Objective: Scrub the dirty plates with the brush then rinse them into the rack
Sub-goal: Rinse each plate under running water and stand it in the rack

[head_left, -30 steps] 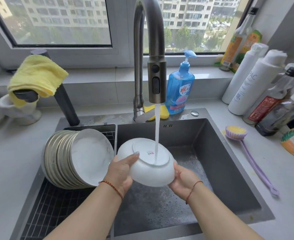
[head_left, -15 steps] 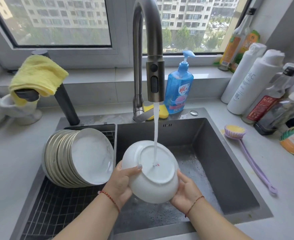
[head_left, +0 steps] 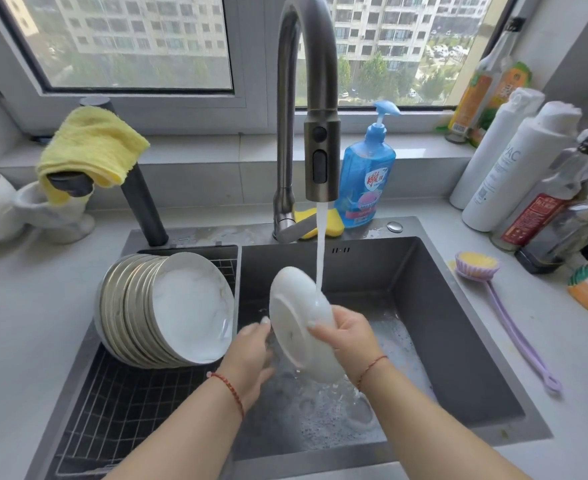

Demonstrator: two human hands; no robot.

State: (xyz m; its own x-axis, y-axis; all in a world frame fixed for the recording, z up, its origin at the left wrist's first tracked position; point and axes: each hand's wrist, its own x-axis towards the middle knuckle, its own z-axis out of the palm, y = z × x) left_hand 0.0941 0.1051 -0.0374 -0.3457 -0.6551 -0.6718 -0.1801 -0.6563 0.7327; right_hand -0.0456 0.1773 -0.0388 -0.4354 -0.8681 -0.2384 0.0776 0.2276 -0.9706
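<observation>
Nearest the camera, both forearms reached in over the near edge of the sink (head_left: 459, 393), suds lying on its floor. The right hand (head_left: 346, 336) had the plate (head_left: 297, 323), fingers curled over its right rim and pinching it, and that looked like the only real grip on it. The left hand (head_left: 251, 351) sat just left of the plate, low at its near-left edge, fingertips up by the rim; whether it actually held the plate or only steadied it, I could not tell, and the blur there did not help.

The plate stood on edge over the middle of the sink, its underside turned left toward the rack, its long axis running from far-left and high to near-right and low. The water stream (head_left: 320, 258) from the faucet (head_left: 322, 157) struck its upper right edge, so this was the rinse in hand.

And here was the relation that mattered: the rack (head_left: 123, 407) lay to the left of the grip, just beside the sink, with the stack of plates (head_left: 168, 306) leaning in it, open faces toward the sink. The left hand was the nearer one to that stack, so my guess was a short carry leftward, tilt kept, to lean the plate against the front of the stack.

Further off, the brush (head_left: 478, 266) lay on the right counter, well apart from both hands. At the far edge stood the soap bottle (head_left: 368, 174).
</observation>
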